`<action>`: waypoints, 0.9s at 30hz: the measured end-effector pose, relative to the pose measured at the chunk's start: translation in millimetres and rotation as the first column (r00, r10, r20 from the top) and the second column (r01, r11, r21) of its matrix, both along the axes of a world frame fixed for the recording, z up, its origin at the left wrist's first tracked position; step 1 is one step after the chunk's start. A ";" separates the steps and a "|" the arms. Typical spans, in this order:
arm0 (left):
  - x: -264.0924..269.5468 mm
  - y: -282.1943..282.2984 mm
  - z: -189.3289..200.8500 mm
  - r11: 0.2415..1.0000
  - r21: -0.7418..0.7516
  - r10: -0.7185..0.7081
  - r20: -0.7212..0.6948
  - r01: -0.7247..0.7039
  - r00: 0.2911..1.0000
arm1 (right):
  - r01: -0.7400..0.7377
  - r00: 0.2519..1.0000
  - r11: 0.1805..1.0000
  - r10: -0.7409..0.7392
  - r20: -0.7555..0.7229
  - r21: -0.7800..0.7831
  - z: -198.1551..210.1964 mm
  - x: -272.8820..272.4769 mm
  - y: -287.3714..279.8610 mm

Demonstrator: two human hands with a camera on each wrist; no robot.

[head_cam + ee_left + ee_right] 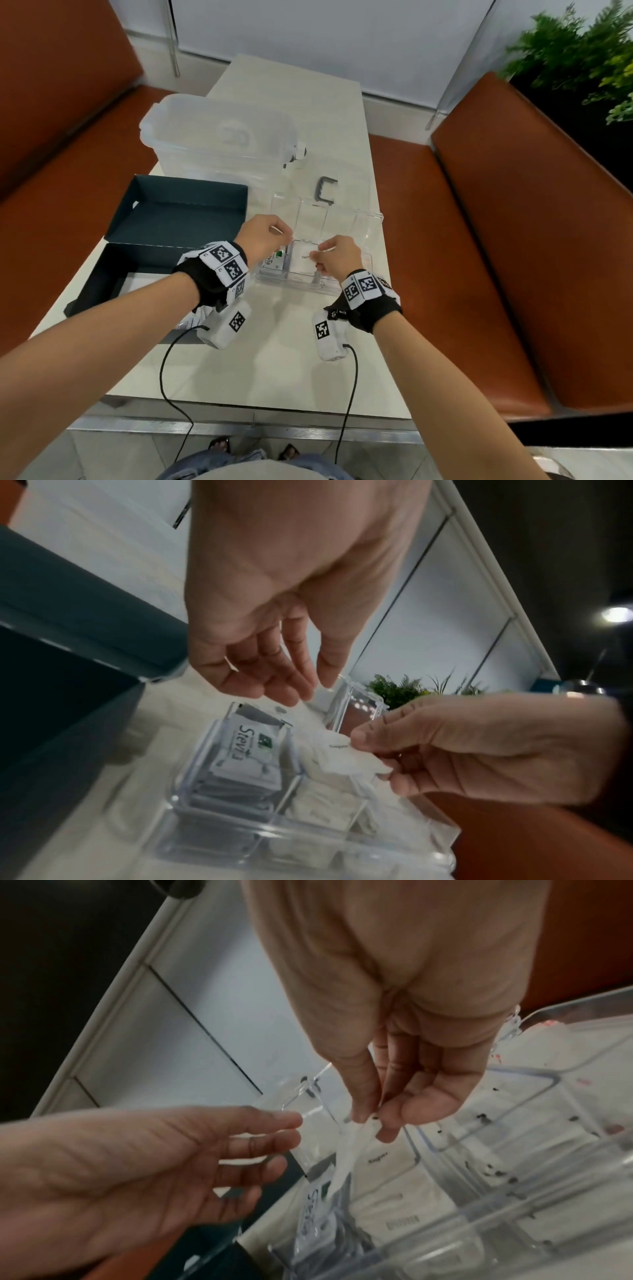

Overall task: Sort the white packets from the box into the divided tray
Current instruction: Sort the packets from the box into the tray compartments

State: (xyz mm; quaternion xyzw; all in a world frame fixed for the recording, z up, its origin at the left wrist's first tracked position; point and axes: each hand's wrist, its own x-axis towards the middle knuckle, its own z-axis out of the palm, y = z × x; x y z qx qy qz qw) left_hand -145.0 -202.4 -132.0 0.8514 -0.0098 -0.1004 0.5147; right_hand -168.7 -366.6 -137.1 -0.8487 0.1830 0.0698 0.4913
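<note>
Right hand: the right hand (pixel 337 255) hangs over the clear divided tray (pixel 371 219), thumb and forefinger pinching the top edge of a white packet (pixel 346 753), fingers (pixel 394 1118) pointing down into the near middle compartment.
Left hand: the left hand (pixel 262 236) hovers at the tray's left edge, fingers (pixel 274 680) loosely spread and holding nothing, just beside the pinched packet without touching it.
Pinched packet: it hangs edge-on above a stack of plain white packets (pixel 390 1185) that fills the near middle compartment; whether its lower edge touches the stack cannot be told.
Stevia packets: a stack of packets printed "Stevia" (pixel 246 750) lies in the near left compartment, close against the divider.
Tray: its far compartments and right-hand compartments show only clear walls and floor in the head view; its near wall stands just ahead of both wrists.
Box: the dark open box (pixel 113 274) sits at the table's left edge, left of the tray, with its lid (pixel 185 209) beyond it; a few white packets show at its near end, partly hidden by the left wrist.
Table: the pale tabletop (pixel 274 359) is narrow, with orange-brown bench seats (pixel 479 240) flanking both long edges.
Beyond the tray: a translucent lidded container (pixel 219 137) and a small grey U-shaped bracket (pixel 325 188) stand behind, apart from the tray's far wall.
</note>
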 end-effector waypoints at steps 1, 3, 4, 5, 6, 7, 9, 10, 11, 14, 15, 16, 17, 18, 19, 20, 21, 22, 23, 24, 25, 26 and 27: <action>-2.3 1.4 -1.8 0.999 0.042 -0.031 0.022 0.030 0.999 | -0.013 1.000 0.999 0.014 0.014 -0.039 -2.5 0.1 4.4; -4.8 -1.0 -4.2 0.985 0.132 -0.123 0.059 0.115 0.991 | -0.040 0.998 0.987 0.049 0.051 -0.155 -5.6 -0.4 8.2; -5.8 -1.8 -5.4 0.971 0.180 -0.174 0.068 0.159 0.982 | -0.056 0.995 0.976 0.071 0.065 -0.212 -6.9 -0.7 10.0; -6.8 -3.2 -6.5 0.952 0.227 -0.226 0.070 0.205 0.972 | -0.066 0.993 0.966 0.088 0.075 -0.251 -7.7 -1.5 11.0; -7.7 -4.9 -7.4 0.929 0.277 -0.273 0.069 0.245 0.960 | -0.076 0.991 0.958 0.102 0.083 -0.276 -7.8 -2.2 12.1; -8.3 -6.6 -8.3 0.899 0.342 -0.314 0.069 0.274 0.947 | -0.091 0.989 0.950 0.122 0.085 -0.300 -7.6 -2.7 12.6; -8.8 -10.9 -10.4 0.811 0.509 -0.382 0.084 0.289 0.920 | -0.147 0.981 0.914 0.183 0.063 -0.378 -6.6 -2.8 12.7; -8.8 -13.5 -11.5 0.766 0.579 -0.407 0.100 0.280 0.908 | -0.180 0.976 0.889 0.216 0.039 -0.421 -5.9 -2.2 11.6; -8.8 -15.8 -12.5 0.730 0.629 -0.427 0.115 0.267 0.897 | -0.206 0.971 0.867 0.239 0.016 -0.454 -5.4 -1.7 10.2; -7.1 -20.2 -15.3 0.652 0.720 -0.465 0.132 0.238 0.875 | -0.256 0.960 0.826 0.278 -0.032 -0.503 -6.5 -2.5 7.9; -6.2 -21.1 -16.1 0.633 0.739 -0.475 0.134 0.231 0.870 | -0.262 0.958 0.817 0.285 -0.036 -0.513 -7.5 -4.1 8.3; -5.3 -21.9 -16.3 0.617 0.755 -0.482 0.138 0.223 0.865 | -0.264 0.957 0.811 0.290 -0.035 -0.521 -8.4 -5.4 9.2; -4.4 -22.7 -16.2 0.603 0.768 -0.489 0.143 0.216 0.860 | -0.267 0.955 0.805 0.294 -0.035 -0.530 -9.1 -6.5 10.3; -3.4 -23.9 -15.8 0.590 0.779 -0.496 0.144 0.211 0.856 | -0.272 0.954 0.797 0.299 -0.038 -0.539 -9.4 -7.4 11.5; -2.6 -25.2 -15.5 0.575 0.791 -0.502 0.140 0.208 0.853 | -0.277 0.952 0.789 0.303 -0.045 -0.548 -9.2 -7.9 12.6; -2.0 -26.7 -15.1 0.556 0.805 -0.507 0.132 0.206 0.852 | -0.283 0.950 0.781 0.307 -0.051 -0.557 -9.0 -7.7 13.9; -1.3 -27.9 -14.7 0.535 0.820 -0.512 0.124 0.203 0.850 | -0.286 0.949 0.774 0.310 -0.057 -0.565 -8.6 -7.4 15.1; -1.0 -29.3 -14.7 0.516 0.832 -0.516 0.115 0.201 0.849 | -0.287 0.949 0.768 0.311 -0.059 -0.572 -8.3 -7.4 16.1; -0.7 -30.6 -14.7 0.504 0.840 -0.518 0.109 0.200 0.848 | -0.286 0.949 0.764 0.310 -0.059 -0.579 -8.1 -7.4 17.0; -0.6 -31.2 -14.8 0.498 0.844 -0.519 0.106 0.200 0.848 | -0.283 0.950 0.762 0.308 -0.058 -0.583 -7.8 -7.2 17.7; -0.3 -31.2 -15.0 0.501 0.841 -0.519 0.103 0.204 0.848 | -0.281 0.951 0.764 0.305 -0.060 -0.581 -7.4 -7.2 17.9; -0.4 -30.5 -15.1 0.510 0.834 -0.518 0.103 0.211 0.849 | -0.283 0.951 0.767 0.303 -0.064 -0.576 -6.8 -7.5 17.9; -0.5 -29.1 -15.0 0.524 0.823 -0.518 0.103 0.221 0.849 | -0.286 0.951 0.771 0.303 -0.067 -0.569 -5.7 -7.7 17.8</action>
